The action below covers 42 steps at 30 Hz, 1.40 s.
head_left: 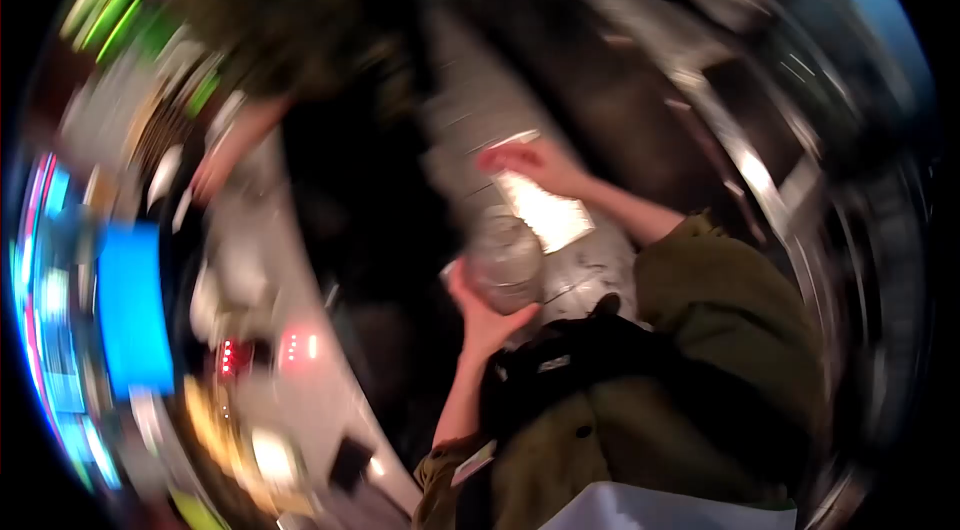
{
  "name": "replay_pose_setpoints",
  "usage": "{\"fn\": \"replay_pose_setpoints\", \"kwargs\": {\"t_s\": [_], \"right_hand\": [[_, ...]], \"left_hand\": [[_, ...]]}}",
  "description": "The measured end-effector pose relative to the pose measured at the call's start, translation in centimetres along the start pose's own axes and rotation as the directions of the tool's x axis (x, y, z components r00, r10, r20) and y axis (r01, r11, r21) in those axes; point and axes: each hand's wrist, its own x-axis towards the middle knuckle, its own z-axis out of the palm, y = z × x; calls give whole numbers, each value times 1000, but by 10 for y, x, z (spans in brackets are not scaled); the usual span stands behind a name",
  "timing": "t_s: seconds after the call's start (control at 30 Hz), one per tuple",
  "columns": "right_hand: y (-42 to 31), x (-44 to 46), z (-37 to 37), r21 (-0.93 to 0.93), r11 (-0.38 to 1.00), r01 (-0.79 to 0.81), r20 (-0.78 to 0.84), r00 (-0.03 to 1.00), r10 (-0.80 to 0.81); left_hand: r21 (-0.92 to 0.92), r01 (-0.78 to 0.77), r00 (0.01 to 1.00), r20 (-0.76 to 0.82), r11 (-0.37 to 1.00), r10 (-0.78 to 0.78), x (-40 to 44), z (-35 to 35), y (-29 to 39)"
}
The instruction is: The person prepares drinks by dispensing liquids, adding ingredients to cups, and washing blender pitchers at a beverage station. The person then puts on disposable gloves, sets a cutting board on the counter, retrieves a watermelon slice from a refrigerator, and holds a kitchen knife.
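The whole view is smeared by motion. My left hand (487,315) is wrapped around a translucent, rounded container (503,260), which looks like a clear jar or tub. What is inside it cannot be made out. Farther forward and to the right, my right hand (540,167) has its fingers pinched together, with a reddish blur at the tips; what they hold is unclear. A bright white rectangular sheet (548,215) lies below and behind that hand, beside the container. Whether the fingers touch the sheet is hidden. Greyish crumpled-looking material (595,275) shows under the sheet.
At the left runs a pale counter (300,330) with a red lit display (232,358) and a dark small object (350,462). Another person's hand (215,170) reaches over it. A blue screen (135,310) glows farther left. Metal-edged equipment (735,135) stands at the right.
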Motion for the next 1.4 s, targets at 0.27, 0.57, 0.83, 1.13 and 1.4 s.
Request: {"fn": "replay_pose_setpoints", "kwargs": {"t_s": [0.27,0.57,0.83,1.13,1.4], "right_hand": [[-111,-317,-246,-352,936,-24,-795,535,-285],[-83,-466,-516,-269,923,-276,-887,-304,-349],[72,-438,-730,-635,-261,-727,-729,676,-109],[40,-527,-809,-946,-68,-318,-324,902,287],[54,-505,-769,-810,-81,-581,-585,811,29]], "left_hand": [[-368,-153,617,689,917,379,111,413,84],[-353,-125,451,812,927,370,213,679,89],[-105,-375,333,912,921,240,319,825,3],[-104,-354,195,964,929,182,320,863,-32],[-236,-238,289,909,942,301,323,840,-64]]}}
